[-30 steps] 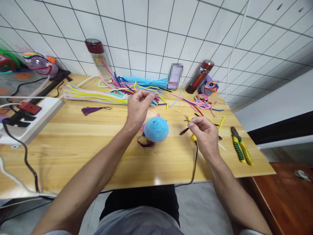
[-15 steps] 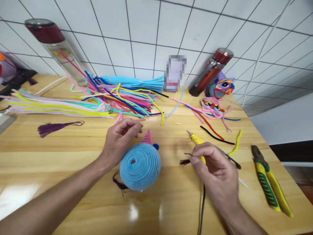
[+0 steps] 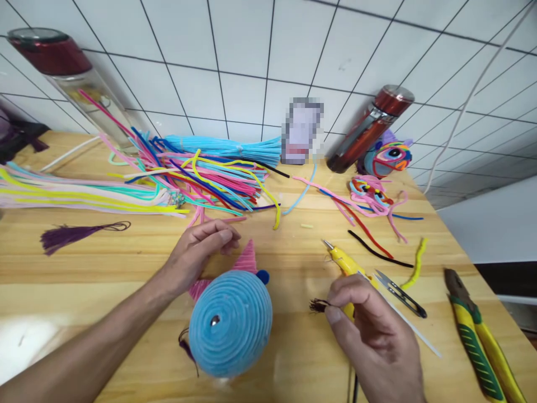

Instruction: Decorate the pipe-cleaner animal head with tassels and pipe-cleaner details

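Note:
In the head view a blue ball wound from pipe cleaners (image 3: 235, 324) sits on the table, with pink pointed pieces and a small dark-blue pompom at its far side. My left hand (image 3: 201, 252) is closed just beyond it, beside the pink point (image 3: 246, 258); whatever its curled fingers hold, if anything, is hidden. Between thumb and forefinger, my right hand (image 3: 377, 336) pinches a short dark tassel (image 3: 319, 305), its frayed end pointing left. Behind that hand lies a yellow glue gun (image 3: 342, 260), partly covered. A dark purple cord (image 3: 187, 344) shows at the ball's left.
Bundled pipe cleaners (image 3: 222, 179) lie at the back, a purple tassel (image 3: 71, 235) at left. Thread snips (image 3: 400, 294), a white stick (image 3: 423, 338) and green-yellow pliers (image 3: 474, 330) are on the right. A glass bottle (image 3: 96, 101) and red flask (image 3: 371, 129) stand near the tiled wall.
The camera view has shifted. The blue ball appears lower and more tilted, showing more of its pink pieces. My right hand sits lower in view, still pinching the dark tassel.

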Demonstrator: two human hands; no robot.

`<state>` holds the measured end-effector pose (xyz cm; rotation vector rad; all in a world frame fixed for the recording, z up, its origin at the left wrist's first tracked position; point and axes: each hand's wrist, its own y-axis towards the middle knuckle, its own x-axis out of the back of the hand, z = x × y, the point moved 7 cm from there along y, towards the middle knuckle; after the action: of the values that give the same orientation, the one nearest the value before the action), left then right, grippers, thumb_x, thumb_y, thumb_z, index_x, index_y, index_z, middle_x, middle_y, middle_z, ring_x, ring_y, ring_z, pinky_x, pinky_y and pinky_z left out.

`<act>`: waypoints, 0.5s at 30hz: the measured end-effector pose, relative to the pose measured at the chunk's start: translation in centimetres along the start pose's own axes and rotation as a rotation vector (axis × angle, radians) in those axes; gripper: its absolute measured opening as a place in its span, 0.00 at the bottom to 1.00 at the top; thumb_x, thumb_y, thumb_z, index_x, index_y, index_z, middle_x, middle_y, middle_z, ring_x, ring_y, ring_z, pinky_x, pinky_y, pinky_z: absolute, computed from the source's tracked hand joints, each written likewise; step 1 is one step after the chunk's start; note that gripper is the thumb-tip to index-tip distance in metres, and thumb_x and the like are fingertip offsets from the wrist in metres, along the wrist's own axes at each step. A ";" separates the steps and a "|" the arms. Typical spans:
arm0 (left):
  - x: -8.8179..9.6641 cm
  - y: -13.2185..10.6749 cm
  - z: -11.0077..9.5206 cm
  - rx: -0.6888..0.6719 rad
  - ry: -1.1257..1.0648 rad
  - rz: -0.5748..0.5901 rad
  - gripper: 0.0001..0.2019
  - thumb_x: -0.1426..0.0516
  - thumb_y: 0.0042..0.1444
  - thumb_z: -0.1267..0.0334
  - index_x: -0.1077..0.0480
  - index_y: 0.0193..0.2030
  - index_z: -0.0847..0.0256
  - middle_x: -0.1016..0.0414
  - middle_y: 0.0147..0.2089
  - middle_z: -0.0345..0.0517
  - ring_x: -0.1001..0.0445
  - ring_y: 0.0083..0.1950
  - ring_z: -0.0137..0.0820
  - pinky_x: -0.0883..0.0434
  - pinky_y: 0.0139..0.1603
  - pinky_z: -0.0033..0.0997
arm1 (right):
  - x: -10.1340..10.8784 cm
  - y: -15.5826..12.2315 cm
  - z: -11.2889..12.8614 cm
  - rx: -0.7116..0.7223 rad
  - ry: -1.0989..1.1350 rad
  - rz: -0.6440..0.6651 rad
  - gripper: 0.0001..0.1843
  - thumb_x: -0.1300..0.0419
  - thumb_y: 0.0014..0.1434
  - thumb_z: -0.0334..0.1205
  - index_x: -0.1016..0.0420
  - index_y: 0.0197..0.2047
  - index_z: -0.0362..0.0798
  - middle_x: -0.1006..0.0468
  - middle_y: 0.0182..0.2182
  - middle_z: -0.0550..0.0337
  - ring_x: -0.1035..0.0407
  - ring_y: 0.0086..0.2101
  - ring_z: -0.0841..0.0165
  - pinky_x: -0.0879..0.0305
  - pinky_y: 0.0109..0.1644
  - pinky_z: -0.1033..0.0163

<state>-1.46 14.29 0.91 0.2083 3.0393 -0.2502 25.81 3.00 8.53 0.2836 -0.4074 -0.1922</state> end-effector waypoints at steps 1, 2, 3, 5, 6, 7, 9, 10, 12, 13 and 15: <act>0.0 0.0 0.2 0.012 -0.003 0.003 0.15 0.29 0.54 0.48 0.17 0.34 0.59 0.18 0.33 0.48 0.24 0.33 0.33 0.25 0.36 0.32 | 0.0 0.0 -0.1 0.000 0.001 0.003 0.08 0.33 0.61 0.30 0.21 0.35 0.55 0.22 0.29 0.60 0.25 0.30 0.65 0.26 0.33 0.65; 0.1 0.0 0.5 0.020 -0.005 0.008 0.15 0.29 0.54 0.48 0.17 0.34 0.59 0.17 0.33 0.48 0.23 0.34 0.34 0.25 0.37 0.32 | 0.0 0.0 -0.1 0.000 0.003 0.007 0.08 0.33 0.61 0.30 0.21 0.35 0.55 0.23 0.29 0.60 0.25 0.30 0.65 0.26 0.33 0.65; 0.1 0.0 0.6 0.025 -0.007 0.013 0.15 0.29 0.55 0.47 0.17 0.34 0.59 0.17 0.34 0.48 0.23 0.34 0.34 0.25 0.37 0.32 | 0.0 0.0 -0.1 0.000 0.005 0.011 0.08 0.33 0.62 0.30 0.21 0.35 0.55 0.23 0.29 0.60 0.25 0.30 0.65 0.26 0.33 0.65; 0.2 0.1 0.9 0.025 -0.008 0.027 0.16 0.29 0.55 0.47 0.16 0.34 0.59 0.18 0.33 0.47 0.23 0.35 0.33 0.25 0.38 0.31 | -0.1 0.0 -0.1 0.007 0.012 0.017 0.08 0.33 0.62 0.30 0.21 0.35 0.55 0.23 0.29 0.60 0.25 0.30 0.65 0.25 0.33 0.65; 0.2 0.2 1.0 0.027 -0.005 0.032 0.16 0.29 0.56 0.47 0.16 0.34 0.59 0.18 0.33 0.47 0.23 0.35 0.33 0.25 0.38 0.30 | -0.1 0.1 0.0 0.015 0.014 0.019 0.09 0.33 0.62 0.29 0.22 0.35 0.55 0.22 0.29 0.61 0.25 0.30 0.65 0.25 0.33 0.66; 0.3 0.3 1.1 0.032 0.000 0.036 0.16 0.29 0.56 0.47 0.16 0.33 0.59 0.18 0.33 0.47 0.23 0.35 0.33 0.25 0.37 0.30 | -0.2 0.1 0.1 0.024 0.015 0.021 0.09 0.33 0.62 0.29 0.22 0.35 0.55 0.22 0.29 0.61 0.25 0.30 0.66 0.26 0.33 0.66; 0.4 0.4 1.3 0.038 0.011 0.038 0.16 0.29 0.56 0.47 0.17 0.33 0.59 0.18 0.33 0.47 0.23 0.34 0.33 0.25 0.36 0.30 | -0.4 0.2 0.2 0.037 0.011 0.028 0.09 0.33 0.62 0.29 0.22 0.35 0.55 0.22 0.29 0.62 0.25 0.30 0.66 0.26 0.33 0.67; 0.5 0.5 1.3 0.040 0.015 0.037 0.16 0.29 0.55 0.47 0.17 0.34 0.59 0.18 0.33 0.48 0.23 0.34 0.33 0.25 0.36 0.30 | -0.5 0.3 0.3 0.042 0.005 0.031 0.09 0.33 0.62 0.29 0.22 0.35 0.55 0.22 0.28 0.62 0.25 0.30 0.67 0.26 0.33 0.67; 0.5 0.6 1.4 0.038 0.018 0.039 0.15 0.29 0.55 0.48 0.17 0.33 0.59 0.18 0.33 0.48 0.23 0.34 0.34 0.24 0.36 0.31 | -0.5 0.3 0.3 0.052 -0.008 0.031 0.09 0.33 0.62 0.29 0.22 0.35 0.55 0.22 0.28 0.62 0.25 0.29 0.67 0.26 0.33 0.67; 0.5 0.6 1.5 0.037 0.016 0.043 0.14 0.29 0.55 0.49 0.17 0.33 0.58 0.18 0.33 0.48 0.23 0.35 0.34 0.24 0.36 0.31 | -0.6 0.3 0.4 0.058 -0.014 0.031 0.09 0.33 0.61 0.29 0.22 0.35 0.55 0.22 0.28 0.62 0.25 0.29 0.67 0.26 0.33 0.67; 0.5 0.6 1.5 0.033 0.003 0.048 0.14 0.29 0.56 0.49 0.17 0.33 0.58 0.18 0.33 0.48 0.23 0.35 0.34 0.24 0.36 0.31 | -0.6 0.2 0.4 0.073 -0.028 0.032 0.09 0.34 0.61 0.28 0.22 0.35 0.55 0.22 0.28 0.62 0.25 0.29 0.67 0.26 0.33 0.67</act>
<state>-1.70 14.70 -0.74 0.2839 3.0303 -0.2968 25.11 3.23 8.73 0.3462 -0.4474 -0.1502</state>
